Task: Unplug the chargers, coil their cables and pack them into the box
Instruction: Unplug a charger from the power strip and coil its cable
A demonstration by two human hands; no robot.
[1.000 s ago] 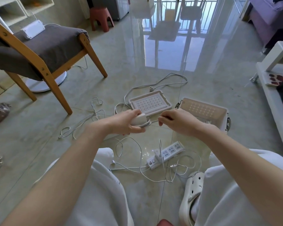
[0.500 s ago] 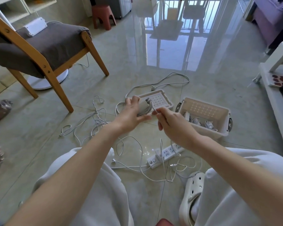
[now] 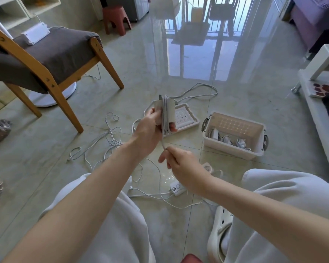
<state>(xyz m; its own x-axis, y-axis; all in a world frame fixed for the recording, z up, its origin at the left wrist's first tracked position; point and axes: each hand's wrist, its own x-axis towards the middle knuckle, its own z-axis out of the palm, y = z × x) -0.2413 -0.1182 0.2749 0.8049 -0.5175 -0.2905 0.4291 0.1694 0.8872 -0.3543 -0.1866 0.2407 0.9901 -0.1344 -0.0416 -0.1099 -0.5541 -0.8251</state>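
Charger (image 3: 171,112): white rectangular brick, held upright off the floor in left hand (image 3: 150,130), up and left of the white plastic storage box (image 3: 233,155), overlapping in view the white perforated lid (image 3: 186,118). Left fingers and thumb curled round the brick's lower half, clamping the wraps. Thin grey-white cable (image 3: 165,111) wound lengthwise round the brick in several turns, short free tail hanging from the bottom edge. Right hand (image 3: 184,164) below the left one, nearer the body than the box and left of it; thumb and forefinger pinching the tail's end, remaining fingers loosely bent, nothing else in it. Box open on the glossy beige floor tiles (image 3: 235,92), dark latch handles (image 3: 266,139) on its short ends, a few white chargers with bundled leads (image 3: 229,140) inside along its near wall. Lid flat on the floor just left of the box, narrow gap between. White power strip (image 3: 176,187) on the floor nearer than the box and to its left, mostly hidden by the right forearm. Tangle of loose white cables (image 3: 110,137) on the floor well left of the box. Wooden armchair with grey cushion (image 3: 61,54) far left of the box and farther back. White perforated clog (image 3: 219,224) nearer than the box.
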